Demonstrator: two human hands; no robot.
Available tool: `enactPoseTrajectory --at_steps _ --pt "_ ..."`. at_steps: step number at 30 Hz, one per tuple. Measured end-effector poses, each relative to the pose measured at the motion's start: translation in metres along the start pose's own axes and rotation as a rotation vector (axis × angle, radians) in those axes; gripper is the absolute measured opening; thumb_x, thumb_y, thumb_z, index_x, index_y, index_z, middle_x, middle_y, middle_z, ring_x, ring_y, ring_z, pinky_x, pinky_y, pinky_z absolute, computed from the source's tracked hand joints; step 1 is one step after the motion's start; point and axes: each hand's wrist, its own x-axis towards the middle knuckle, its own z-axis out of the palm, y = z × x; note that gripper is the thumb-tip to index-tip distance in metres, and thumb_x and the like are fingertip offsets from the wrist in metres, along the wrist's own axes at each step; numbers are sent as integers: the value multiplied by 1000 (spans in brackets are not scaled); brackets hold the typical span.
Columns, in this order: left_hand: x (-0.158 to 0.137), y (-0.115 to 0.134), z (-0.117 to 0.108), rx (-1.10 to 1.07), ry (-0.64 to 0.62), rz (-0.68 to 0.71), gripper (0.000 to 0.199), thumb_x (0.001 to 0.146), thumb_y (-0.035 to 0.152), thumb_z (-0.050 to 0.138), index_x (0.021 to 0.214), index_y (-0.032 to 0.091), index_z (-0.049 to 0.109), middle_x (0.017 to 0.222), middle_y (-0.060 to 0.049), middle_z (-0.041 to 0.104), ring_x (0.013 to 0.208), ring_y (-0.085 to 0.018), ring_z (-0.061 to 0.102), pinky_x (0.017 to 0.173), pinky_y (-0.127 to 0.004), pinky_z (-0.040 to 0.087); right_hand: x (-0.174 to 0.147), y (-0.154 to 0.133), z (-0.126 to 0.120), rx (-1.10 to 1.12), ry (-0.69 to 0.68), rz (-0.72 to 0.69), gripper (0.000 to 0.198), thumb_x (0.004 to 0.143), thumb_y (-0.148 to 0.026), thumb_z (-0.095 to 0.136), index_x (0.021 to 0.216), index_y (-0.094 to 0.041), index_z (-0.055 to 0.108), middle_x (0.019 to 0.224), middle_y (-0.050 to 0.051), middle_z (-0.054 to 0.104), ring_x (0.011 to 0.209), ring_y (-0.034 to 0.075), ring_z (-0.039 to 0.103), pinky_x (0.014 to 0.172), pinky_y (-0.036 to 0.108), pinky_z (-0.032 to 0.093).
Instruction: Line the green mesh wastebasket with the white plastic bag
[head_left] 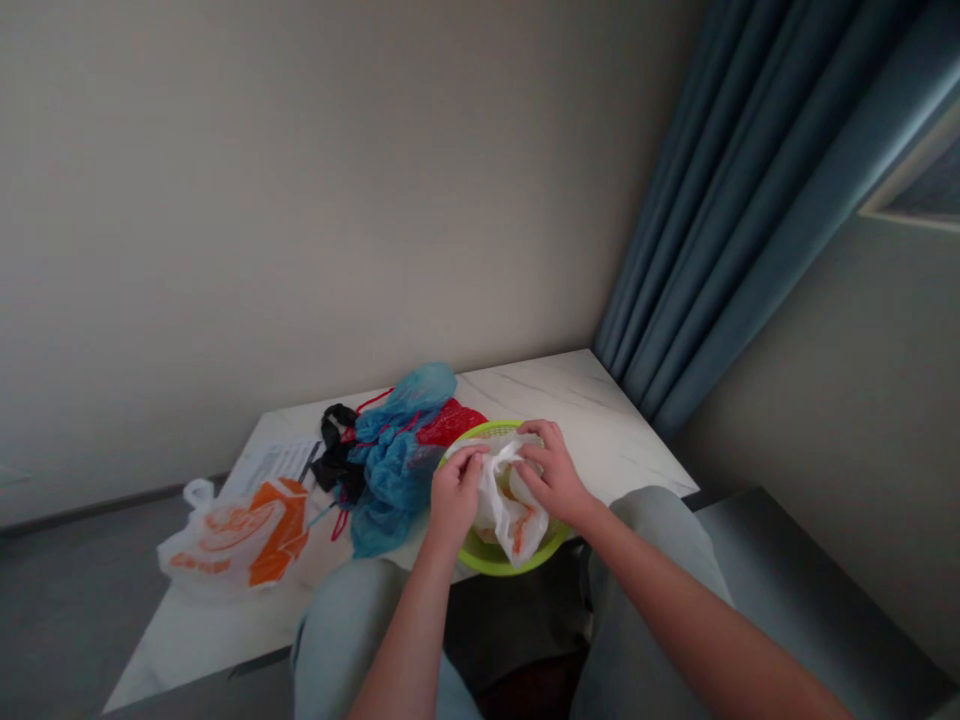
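Note:
A white plastic bag [517, 510] with an orange print lies crumpled over a lime-green basket [501, 568] at the table's front edge. My left hand [456, 495] pinches the bag's edge on the left side, fingers closed. On the right, my right hand [553, 470] has its fingers curled on the bag's upper right part, gripping the plastic. The bag hides most of what is inside the basket; something pale shows under it.
Left of the basket lie crumpled blue bags [397, 465], a red bag [454, 422] and a black bag [341, 465]. A white-and-orange bag [240, 535] overlaps a printed sheet [274, 462]. The marble-patterned table [555, 385] meets the wall; a blue curtain [690, 250] hangs right.

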Motion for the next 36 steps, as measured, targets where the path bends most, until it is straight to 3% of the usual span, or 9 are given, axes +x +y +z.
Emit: enactPoseTrajectory --at_steps 9,17,26,31,36 --pt "-1 6 -6 2 29 48 26 93 36 53 101 20 74 103 -6 74 96 -22 66 91 -35 49 -3 -8 -3 114 115 10 11 88 -21 54 80 -20 61 114 10 48 110 26 49 100 47 41" --pt "-1 7 -6 46 66 44 27 93 37 53 99 20 73 101 -6 74 96 -23 67 90 -35 49 -1 -7 3 222 212 115 16 87 -20 53 71 -19 58 107 8 50 105 24 49 96 42 40" --pt "13 -3 -25 201 287 2 29 91 35 49 95 18 72 90 -7 74 82 -23 66 81 -34 51 6 11 3 125 366 287 19 81 -19 55 61 -20 53 96 6 52 97 23 50 87 38 39" --pt "17 -10 -28 197 308 -15 29 90 36 49 93 18 71 93 -8 73 89 -24 66 86 -36 50 6 21 4 118 346 302 18 83 -21 55 65 -20 58 96 6 55 97 23 52 88 37 40" --pt "18 -22 -29 -10 228 -83 29 86 43 56 96 18 69 96 -7 72 89 -23 67 86 -36 51 4 27 2 240 279 334 16 84 -21 54 71 -19 62 92 5 58 90 20 56 83 32 43"
